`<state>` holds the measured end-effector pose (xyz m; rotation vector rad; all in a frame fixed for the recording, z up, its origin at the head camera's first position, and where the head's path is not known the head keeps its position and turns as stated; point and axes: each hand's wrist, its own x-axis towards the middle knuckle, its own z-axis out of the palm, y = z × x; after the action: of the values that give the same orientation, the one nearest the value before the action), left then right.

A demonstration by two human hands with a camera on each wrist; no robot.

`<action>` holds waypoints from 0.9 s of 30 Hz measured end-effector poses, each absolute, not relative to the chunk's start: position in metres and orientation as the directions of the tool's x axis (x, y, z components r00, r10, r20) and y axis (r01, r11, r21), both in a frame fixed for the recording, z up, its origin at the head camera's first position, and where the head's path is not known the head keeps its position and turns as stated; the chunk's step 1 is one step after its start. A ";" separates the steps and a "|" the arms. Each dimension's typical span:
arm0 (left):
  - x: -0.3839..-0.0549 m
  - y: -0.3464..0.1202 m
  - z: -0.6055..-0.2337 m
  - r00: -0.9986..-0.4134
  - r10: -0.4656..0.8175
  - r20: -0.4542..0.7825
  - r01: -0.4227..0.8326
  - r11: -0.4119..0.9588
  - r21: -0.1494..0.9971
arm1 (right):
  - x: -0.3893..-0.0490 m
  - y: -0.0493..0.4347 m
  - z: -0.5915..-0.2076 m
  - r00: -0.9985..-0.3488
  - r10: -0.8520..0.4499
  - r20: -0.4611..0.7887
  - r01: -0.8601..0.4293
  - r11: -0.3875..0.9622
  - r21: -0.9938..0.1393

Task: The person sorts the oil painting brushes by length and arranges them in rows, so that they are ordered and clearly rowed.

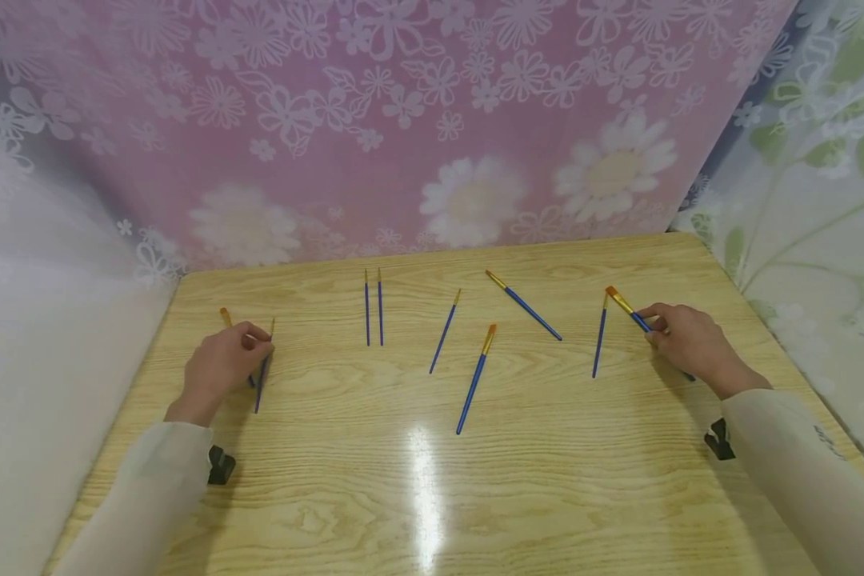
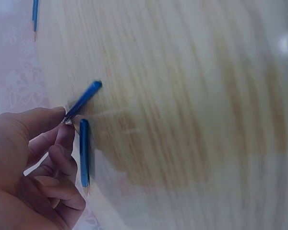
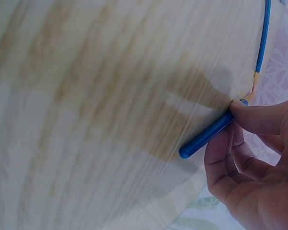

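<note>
My left hand (image 1: 219,364) pinches a thin blue paintbrush (image 1: 262,384) between thumb and fingertip at the table's left side. Partly hidden behind that hand is a flat-tipped paintbrush (image 1: 226,317); its blue handle (image 2: 84,153) shows in the left wrist view, just below the pinched brush (image 2: 84,99). On the right, my right hand (image 1: 694,346) holds a wider flat paintbrush (image 1: 622,302) with a gold ferrule, thumb against fingers. Its blue handle end (image 3: 206,134) points away from the palm in the right wrist view. A thin paintbrush (image 1: 600,344) lies just left of that brush.
Across the wood-grain table (image 1: 317,488) lie more paintbrushes: two thin upright ones (image 1: 367,312) side by side, a thin slanted one (image 1: 444,332), a flat one (image 1: 475,384) and a diagonal one (image 1: 529,310). Flowered cloth (image 1: 374,176) hangs behind the far edge.
</note>
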<state>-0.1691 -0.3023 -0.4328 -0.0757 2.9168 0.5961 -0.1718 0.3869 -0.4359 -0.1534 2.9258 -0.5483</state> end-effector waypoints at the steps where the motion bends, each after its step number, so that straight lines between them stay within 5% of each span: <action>1: -0.169 -0.301 -0.433 -0.986 -0.016 -0.167 -0.080 0.919 0.387 | -0.172 0.387 -0.436 -0.982 -0.129 -0.138 -0.070 0.927 -0.368; 20: -0.152 -0.283 -0.430 -0.989 0.069 -0.131 0.007 0.905 0.425 | -0.172 0.386 -0.436 -0.983 -0.137 -0.120 -0.086 0.930 -0.358; 27: -0.148 -0.274 -0.426 -0.986 0.017 -0.164 -0.049 0.920 0.389 | -0.172 0.386 -0.435 -0.984 -0.128 -0.125 -0.076 0.931 -0.357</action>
<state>-0.1477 -0.2737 -0.4262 -0.0241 2.9157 0.5976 -0.1717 0.3856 -0.4354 -0.1566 2.9425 -0.5359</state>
